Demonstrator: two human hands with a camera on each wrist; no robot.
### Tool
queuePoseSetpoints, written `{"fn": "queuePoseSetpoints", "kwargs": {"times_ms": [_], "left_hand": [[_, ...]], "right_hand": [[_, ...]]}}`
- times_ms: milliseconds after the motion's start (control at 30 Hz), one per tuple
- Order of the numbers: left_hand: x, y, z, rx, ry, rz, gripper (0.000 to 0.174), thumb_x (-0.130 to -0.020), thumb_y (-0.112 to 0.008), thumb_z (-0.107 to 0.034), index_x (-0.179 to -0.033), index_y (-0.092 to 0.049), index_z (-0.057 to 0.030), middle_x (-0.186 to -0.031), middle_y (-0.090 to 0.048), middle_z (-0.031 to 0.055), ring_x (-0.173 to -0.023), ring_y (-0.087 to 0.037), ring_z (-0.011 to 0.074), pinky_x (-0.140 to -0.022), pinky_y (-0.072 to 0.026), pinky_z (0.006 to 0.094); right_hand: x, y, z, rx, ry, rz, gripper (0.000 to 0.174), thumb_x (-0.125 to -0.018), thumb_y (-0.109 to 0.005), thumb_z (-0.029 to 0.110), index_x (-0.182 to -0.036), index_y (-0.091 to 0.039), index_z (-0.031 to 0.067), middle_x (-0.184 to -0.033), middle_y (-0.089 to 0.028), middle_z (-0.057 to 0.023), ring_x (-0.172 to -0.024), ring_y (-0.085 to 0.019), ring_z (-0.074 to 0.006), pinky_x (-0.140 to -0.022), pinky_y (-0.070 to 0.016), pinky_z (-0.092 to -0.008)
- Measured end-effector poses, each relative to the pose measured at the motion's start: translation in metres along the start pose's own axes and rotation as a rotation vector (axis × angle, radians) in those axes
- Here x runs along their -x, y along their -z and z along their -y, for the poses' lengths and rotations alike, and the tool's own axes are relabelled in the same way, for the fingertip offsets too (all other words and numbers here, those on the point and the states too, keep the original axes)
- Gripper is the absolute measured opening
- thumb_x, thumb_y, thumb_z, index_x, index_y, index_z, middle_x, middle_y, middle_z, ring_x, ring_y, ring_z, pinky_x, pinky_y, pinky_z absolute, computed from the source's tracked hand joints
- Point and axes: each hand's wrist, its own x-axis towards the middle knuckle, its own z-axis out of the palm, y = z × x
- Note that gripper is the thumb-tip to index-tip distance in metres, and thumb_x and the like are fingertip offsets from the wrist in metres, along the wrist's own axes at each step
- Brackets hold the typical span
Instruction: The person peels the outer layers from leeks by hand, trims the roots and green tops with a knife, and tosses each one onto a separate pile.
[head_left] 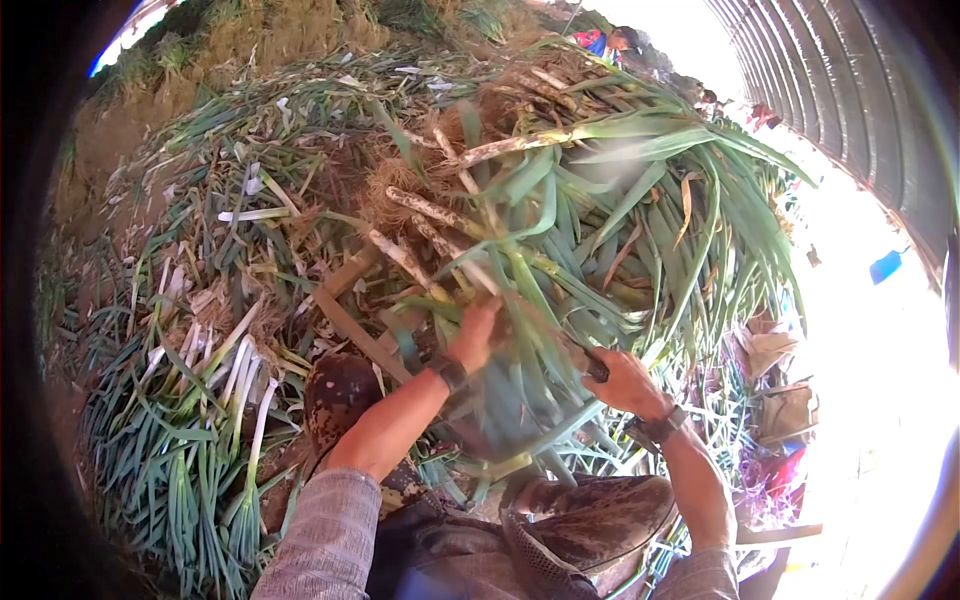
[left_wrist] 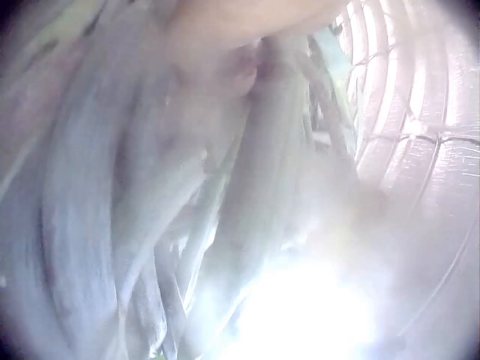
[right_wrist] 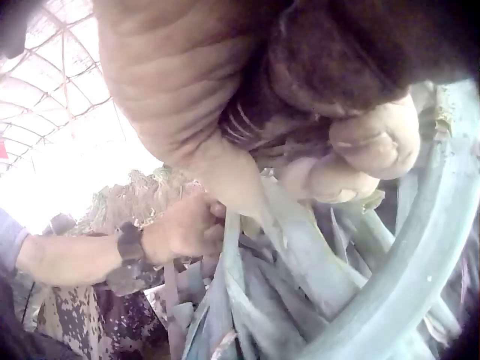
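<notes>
In the head view my left hand [head_left: 478, 335] grips a bunch of leeks by the green part, above the lap. The gripped leaves [head_left: 530, 375] are blurred. To its right, my right hand [head_left: 628, 385] curls round a dark object [head_left: 597, 369], seemingly a handle; its full shape is hidden. The right wrist view has my right hand [right_wrist: 217, 112] close up against green leaves [right_wrist: 307, 247], with my left hand [right_wrist: 184, 225] beyond. In the left wrist view, part of my left hand [left_wrist: 240, 22] lies over blurred leaves [left_wrist: 79, 195].
A large leek heap [head_left: 640, 200] lies ahead, roots toward the left. Trimmed leeks [head_left: 240, 400] with white stems lie at left, among loose leaves. A wooden bar [head_left: 360, 330] is left of my left hand. A person [head_left: 622, 40] is far back; a ribbed wall [head_left: 850, 90] stands at right.
</notes>
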Motion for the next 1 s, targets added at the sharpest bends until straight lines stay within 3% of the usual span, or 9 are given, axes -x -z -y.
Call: {"fn": "queuePoseSetpoints", "kwargs": {"times_ms": [167, 233, 400, 467, 500, 567, 700, 767, 1000], "left_hand": [[0.028, -0.011, 0.059, 0.021, -0.056, 0.019, 0.015, -0.094, -0.059, -0.021, -0.096, -0.063, -0.0064, -0.078, -0.062, 0.0020, -0.064, -0.064, 0.0136, -0.048, -0.0467, 0.0286], [0.039, -0.009, 0.067, -0.176, 0.116, 0.138, 0.015, -0.094, -0.060, -0.017, -0.096, -0.064, -0.0036, -0.080, -0.063, 0.0034, -0.062, -0.066, 0.0159, -0.051, -0.0489, 0.0280], [0.044, 0.006, 0.089, -0.084, 0.195, 0.123, 0.012, -0.088, -0.068, -0.014, -0.093, -0.066, -0.0025, -0.077, -0.066, 0.0050, -0.057, -0.060, 0.0115, -0.048, -0.0442, 0.0253], [0.022, 0.038, 0.123, -0.841, -0.693, 0.427, 0.014, -0.092, -0.063, -0.016, -0.096, -0.065, -0.0032, -0.088, -0.069, 0.0072, -0.074, -0.071, 0.0177, -0.054, -0.0513, 0.0292], [0.033, 0.031, 0.112, -0.842, -0.688, 0.426, 0.014, -0.092, -0.063, -0.016, -0.096, -0.065, -0.0032, -0.088, -0.069, 0.0072, -0.074, -0.071, 0.0177, -0.054, -0.0513, 0.0292], [0.063, 0.004, 0.078, -0.151, 0.226, 0.189, 0.018, -0.093, -0.063, -0.019, -0.102, -0.066, -0.0037, -0.092, -0.070, 0.0067, -0.075, -0.071, 0.0158, -0.054, -0.0512, 0.0276], [0.059, 0.006, 0.080, -0.192, 0.211, 0.244, 0.020, -0.094, -0.063, -0.020, -0.106, -0.065, -0.0045, -0.092, -0.070, 0.0065, -0.075, -0.071, 0.0146, -0.054, -0.0503, 0.0252], [0.061, 0.007, 0.084, -0.130, 0.196, 0.226, 0.019, -0.094, -0.062, -0.019, -0.105, -0.066, -0.0044, -0.092, -0.071, 0.0070, -0.075, -0.071, 0.0141, -0.054, -0.0497, 0.0232], [0.068, -0.001, 0.075, -0.061, 0.248, 0.145, 0.017, -0.088, -0.070, -0.015, -0.101, -0.067, -0.0043, -0.087, -0.069, 0.0057, -0.068, -0.065, 0.0125, -0.054, -0.0485, 0.0253]], "right_hand": [[0.009, 0.000, 0.007, 0.115, 0.023, -0.040, 0.026, -0.079, -0.068, 0.024, -0.095, -0.063, 0.0038, -0.077, -0.065, -0.0199, -0.077, -0.064, -0.0413, -0.069, -0.0506, -0.0487], [0.010, -0.008, 0.003, 0.193, 0.075, -0.043, 0.024, -0.080, -0.068, 0.025, -0.092, -0.062, 0.0054, -0.075, -0.065, -0.0194, -0.074, -0.064, -0.0419, -0.068, -0.0505, -0.0496], [0.017, -0.014, 0.000, 0.237, 0.097, -0.007, 0.021, -0.080, -0.067, 0.025, -0.090, -0.061, 0.0069, -0.073, -0.064, -0.0201, -0.069, -0.063, -0.0422, -0.064, -0.0487, -0.0512], [0.021, -0.016, 0.002, 0.234, 0.085, 0.036, 0.020, -0.081, -0.067, 0.025, -0.089, -0.061, 0.0072, -0.072, -0.064, -0.0202, -0.068, -0.063, -0.0421, -0.063, -0.0482, -0.0515], [0.024, -0.017, 0.001, 0.229, 0.062, 0.042, 0.016, -0.082, -0.060, 0.021, -0.090, -0.061, 0.0075, -0.073, -0.064, -0.0206, -0.070, -0.063, -0.0432, -0.064, -0.0483, -0.0531], [0.030, -0.016, 0.003, 0.227, 0.034, 0.057, 0.016, -0.083, -0.054, 0.018, -0.092, -0.062, 0.0077, -0.073, -0.064, -0.0210, -0.071, -0.063, -0.0443, -0.065, -0.0484, -0.0547], [0.028, -0.022, 0.004, 0.215, 0.081, 0.057, 0.015, -0.083, -0.054, 0.017, -0.092, -0.063, 0.0072, -0.074, -0.064, -0.0213, -0.073, -0.063, -0.0443, -0.067, -0.0488, -0.0554], [0.017, -0.021, 0.014, 0.179, 0.034, -0.001, 0.020, -0.079, -0.065, 0.020, -0.094, -0.061, 0.0074, -0.074, -0.065, -0.0199, -0.071, -0.062, -0.0430, -0.065, -0.0491, -0.0518], [-0.031, -0.031, 0.025, 0.258, 0.132, -0.033, 0.022, -0.080, -0.060, 0.022, -0.094, -0.062, 0.0052, -0.078, -0.065, -0.0248, -0.076, -0.063, -0.0468, -0.070, -0.0490, -0.0553]]}}
